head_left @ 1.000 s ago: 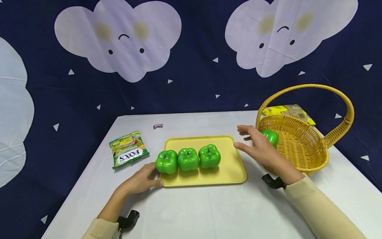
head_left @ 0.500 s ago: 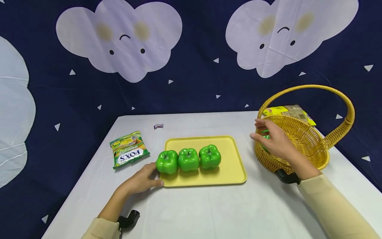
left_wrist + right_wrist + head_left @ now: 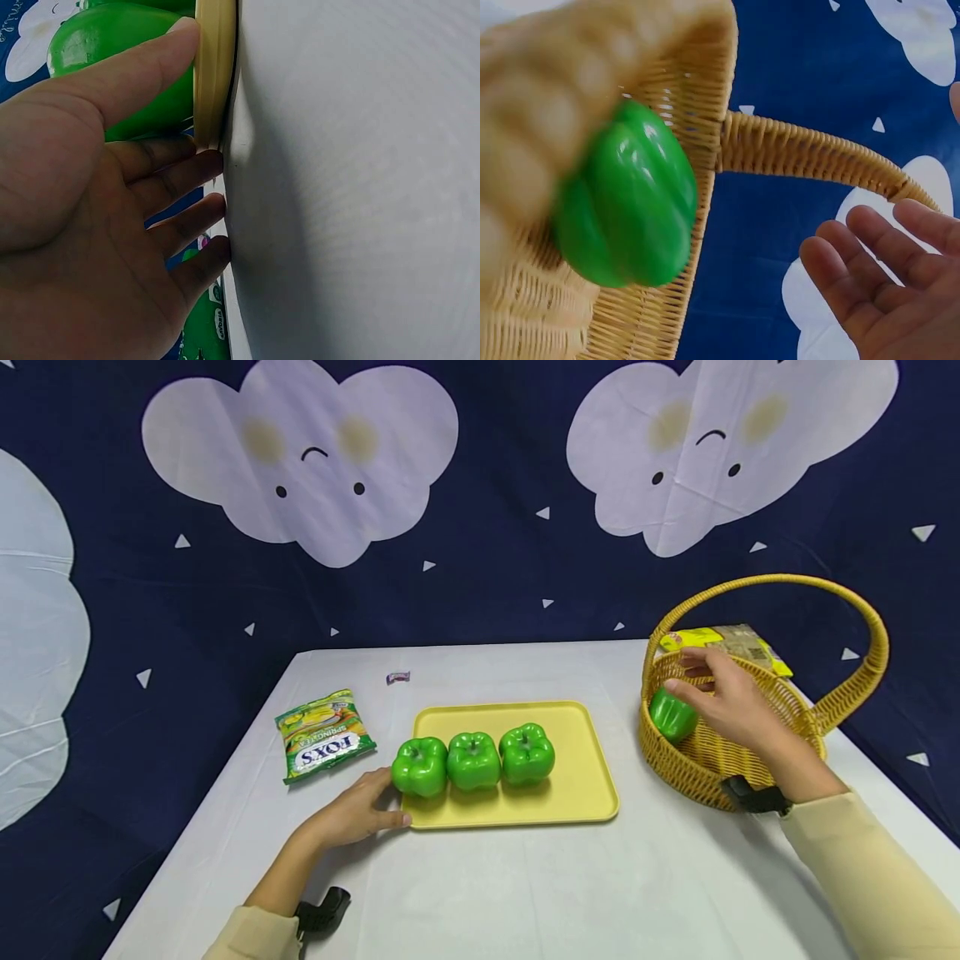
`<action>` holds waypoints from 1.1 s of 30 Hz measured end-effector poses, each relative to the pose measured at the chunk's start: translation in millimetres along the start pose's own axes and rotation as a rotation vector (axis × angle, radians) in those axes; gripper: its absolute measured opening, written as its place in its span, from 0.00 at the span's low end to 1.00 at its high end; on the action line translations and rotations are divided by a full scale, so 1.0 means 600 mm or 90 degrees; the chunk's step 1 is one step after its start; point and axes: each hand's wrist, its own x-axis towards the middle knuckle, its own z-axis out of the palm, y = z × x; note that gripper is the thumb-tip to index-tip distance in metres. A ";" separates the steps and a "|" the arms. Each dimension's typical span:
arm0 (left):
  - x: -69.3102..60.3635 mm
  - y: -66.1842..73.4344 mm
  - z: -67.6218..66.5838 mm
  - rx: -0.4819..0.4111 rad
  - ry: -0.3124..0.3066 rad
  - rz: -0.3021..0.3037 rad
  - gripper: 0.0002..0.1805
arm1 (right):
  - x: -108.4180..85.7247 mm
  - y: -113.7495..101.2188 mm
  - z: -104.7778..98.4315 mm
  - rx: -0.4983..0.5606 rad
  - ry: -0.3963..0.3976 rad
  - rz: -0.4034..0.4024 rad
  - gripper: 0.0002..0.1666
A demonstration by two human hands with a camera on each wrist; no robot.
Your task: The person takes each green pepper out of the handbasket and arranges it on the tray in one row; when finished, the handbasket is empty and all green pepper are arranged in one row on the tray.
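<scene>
In the head view, a yellow tray (image 3: 581,760) carries a row of three green bell peppers (image 3: 474,762). My left hand (image 3: 352,810) rests at the tray's left front corner, its thumb on the rim and its fingers loosely extended along the side. A further green bell pepper (image 3: 672,716) lies inside the wicker basket (image 3: 678,770), against its left wall. Over the basket hovers my right hand (image 3: 731,702), fingers relaxed and holding nothing. The right wrist view shows a gap between this hand (image 3: 900,285) and the pepper (image 3: 637,202).
A green Fox's candy bag (image 3: 324,737) lies left of the tray. One small wrapped candy (image 3: 398,677) sits farther back. Behind the basket is a yellow and brown packet (image 3: 731,642). The basket's tall handle (image 3: 780,578) arches above it.
My right hand has moved right, from beside the basket's left rim to above its inside. The pepper in the basket shows a little lower and turned. My left hand has stayed put.
</scene>
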 end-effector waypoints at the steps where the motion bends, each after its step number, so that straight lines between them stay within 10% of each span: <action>1: 0.000 0.000 0.000 0.000 0.000 -0.001 0.42 | 0.001 0.000 -0.003 -0.001 0.000 0.003 0.36; 33: 0.001 -0.002 0.001 -0.007 -0.002 -0.001 0.43 | 0.051 0.071 -0.025 -0.110 -0.140 0.128 0.47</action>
